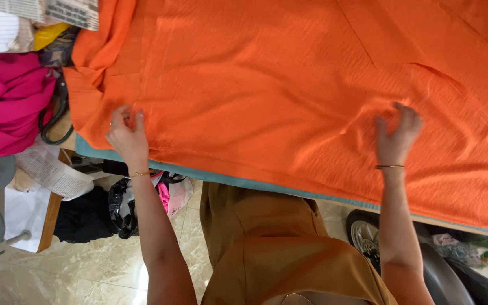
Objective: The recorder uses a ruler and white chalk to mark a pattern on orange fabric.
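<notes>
Both hands, left hand (127, 137) and right hand (396, 135), rest on the cloth (289, 85) (spread over the table (199, 175)).

Both arms are bare and extend from the near edge toward the far side, well apart from each other. The left hand (127, 137) sits at the left, palm down, fingers loosely spread and slightly curled, fingertips pointing far; a thin bracelet circles its wrist. The right hand (397, 135) sits at the right, blurred, palm down, fingers splayed and bent, nothing gripped; a thin bangle circles its wrist. The right forearm runs nearly straight; the left forearm angles leftward from the elbow.
</notes>
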